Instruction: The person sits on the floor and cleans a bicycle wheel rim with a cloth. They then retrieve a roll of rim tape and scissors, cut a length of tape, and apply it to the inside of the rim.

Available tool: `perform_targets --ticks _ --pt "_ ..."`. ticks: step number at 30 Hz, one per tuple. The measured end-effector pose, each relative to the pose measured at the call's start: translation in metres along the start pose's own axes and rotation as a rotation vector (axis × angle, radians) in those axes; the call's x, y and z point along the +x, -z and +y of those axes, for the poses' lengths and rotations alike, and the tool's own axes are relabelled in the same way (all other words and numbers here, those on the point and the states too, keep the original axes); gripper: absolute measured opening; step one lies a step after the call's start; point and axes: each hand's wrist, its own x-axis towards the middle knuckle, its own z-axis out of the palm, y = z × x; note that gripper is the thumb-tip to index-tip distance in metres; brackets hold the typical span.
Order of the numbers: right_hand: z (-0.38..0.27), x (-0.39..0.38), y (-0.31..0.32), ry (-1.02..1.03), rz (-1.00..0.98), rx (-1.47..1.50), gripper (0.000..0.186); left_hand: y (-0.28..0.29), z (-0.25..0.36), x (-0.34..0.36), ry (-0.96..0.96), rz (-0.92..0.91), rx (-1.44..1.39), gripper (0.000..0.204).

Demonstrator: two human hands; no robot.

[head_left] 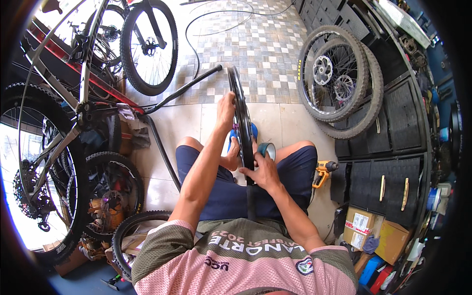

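Observation:
A bare black bicycle wheel [246,147] without a tire stands upright between my legs, seen nearly edge-on. My left hand [226,109] is closed on its far left side. Lower down, my right hand [264,172] grips the near part of the rim, its thumb across the rim. A teal roll of tape [267,149] is right against the right hand's fingers; whether they also hold it I cannot tell. From my lap, a black tube-like strip [251,201] lines up with the wheel's near end.
Bicycles stand at left, one front wheel [149,49] nearby. A black hose [162,147] crosses the floor left of me. Two tired wheels [339,78] lean against black drawers [393,118] at right. A yellow heat gun [323,173] lies by my right knee, cardboard boxes [361,223] behind it.

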Motion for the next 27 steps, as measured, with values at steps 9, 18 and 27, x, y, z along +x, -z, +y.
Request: perform_targets --ticks 9,18,27 --pt "0.013 0.001 0.042 0.004 0.034 0.286 0.066 -0.019 -0.039 -0.119 0.049 -0.311 -0.051 0.025" --pt "0.007 0.061 0.069 0.267 -0.176 0.273 0.077 -0.005 -0.068 -0.151 -0.055 -0.324 0.136 0.038" --pt "-0.026 0.118 0.071 0.038 0.042 0.224 0.073 -0.026 -0.042 -0.158 -0.237 -0.406 0.427 0.061"
